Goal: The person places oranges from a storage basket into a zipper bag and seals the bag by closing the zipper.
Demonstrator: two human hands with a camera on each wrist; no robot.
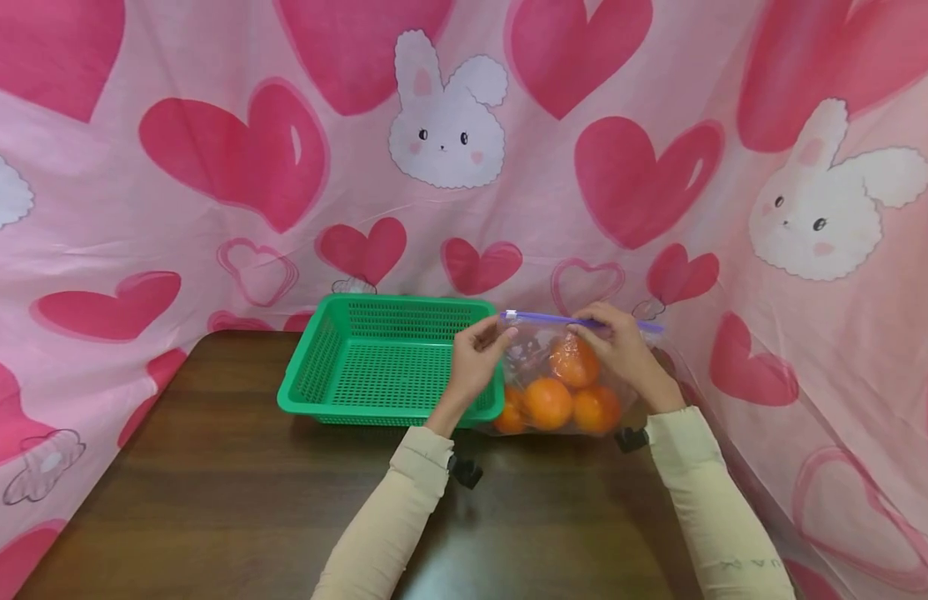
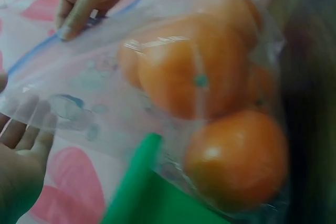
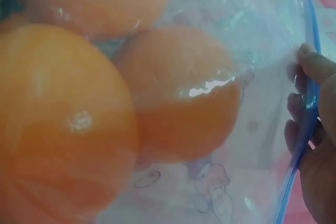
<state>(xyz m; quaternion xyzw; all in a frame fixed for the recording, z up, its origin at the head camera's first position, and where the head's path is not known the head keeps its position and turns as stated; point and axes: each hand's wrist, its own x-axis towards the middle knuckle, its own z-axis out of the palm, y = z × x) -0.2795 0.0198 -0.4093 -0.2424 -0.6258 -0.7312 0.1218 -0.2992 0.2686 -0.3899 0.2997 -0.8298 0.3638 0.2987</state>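
A clear zip bag with a purple zip strip holds several oranges bunched in its lower part. The left hand pinches the bag's upper left edge, just below the white slider. Farther right, the right hand grips the zip strip, with thumb in front and fingers behind in the right wrist view. Seen from the left wrist, the oranges press against the plastic. Whether the zip is fully sealed cannot be made out.
An empty green plastic basket stands left of the bag, its right rim close to the left hand and bag. All this is on a dark wooden table. Behind hangs a pink cloth with hearts and rabbits, also along the right side.
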